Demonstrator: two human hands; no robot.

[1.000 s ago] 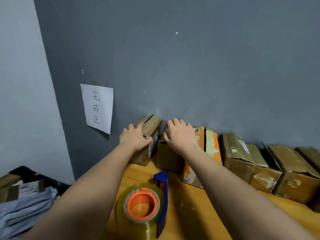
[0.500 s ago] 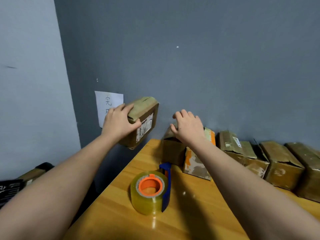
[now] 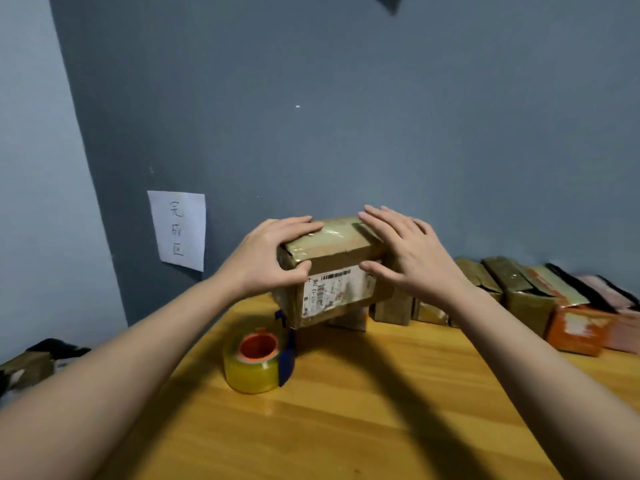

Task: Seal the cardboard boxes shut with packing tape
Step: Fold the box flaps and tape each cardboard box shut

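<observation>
The left hand [image 3: 268,261] grips the left end of a cardboard box [image 3: 332,271], fingers curled over its top edge and thumb pressed on the front face. The right hand [image 3: 412,258] is at the box's right end with fingers spread and nearly straight; whether it touches the cardboard cannot be told. The box is held in the air above the far part of the table, tilted slightly, its long axis running left to right. Its glossy taped top faces up and a white shipping label [image 3: 337,292] faces the camera.

Below and in front of it a tape dispenser [image 3: 259,362] stands on the wooden table [image 3: 346,427], carrying a yellowish roll with an orange core and a blue frame. A row of other boxes [image 3: 519,292] lines the table's back edge against the grey wall [image 3: 346,116], running off to the right. A paper sign [image 3: 178,230] with handwritten characters is stuck to the wall at left.
</observation>
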